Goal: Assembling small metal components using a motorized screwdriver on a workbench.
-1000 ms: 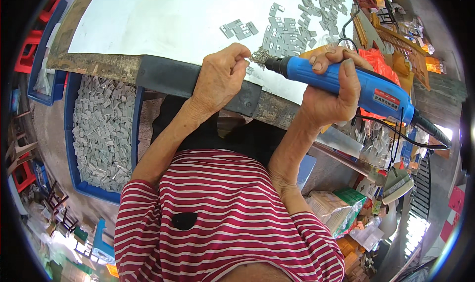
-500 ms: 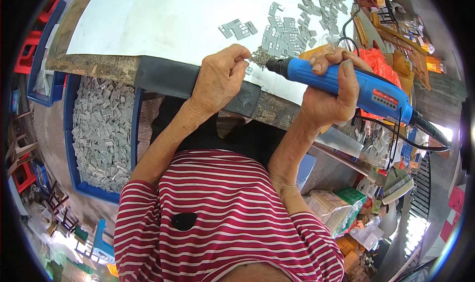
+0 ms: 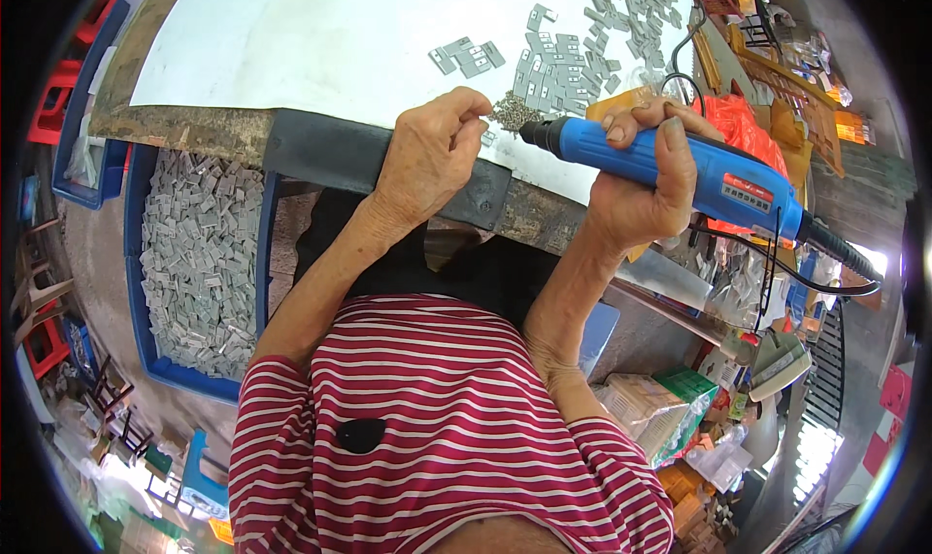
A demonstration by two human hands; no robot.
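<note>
My right hand (image 3: 649,166) is wrapped round a blue electric screwdriver (image 3: 714,177), its black tip pointing left over a small heap of tiny screws (image 3: 512,113). My left hand (image 3: 434,151) rests at the table's near edge, left of that heap, with fingers and thumb pinched together. Whatever the pinch holds, if anything, is hidden by the fingers. Beyond the heap, grey flat parts (image 3: 553,73) lie in rough rows on the white sheet (image 3: 320,49). A smaller group of the same grey parts (image 3: 468,57) lies to their left.
A blue bin (image 3: 137,263) full of small grey pieces stands at the left below the table. Looser grey parts (image 3: 631,10) spread over the table's far right. The screwdriver's black cable (image 3: 840,248) runs off right, past a red plastic bag (image 3: 746,127).
The screwdriver in my right hand has shifted slightly left and its rear end has dropped a little. My left hand stays in place.
</note>
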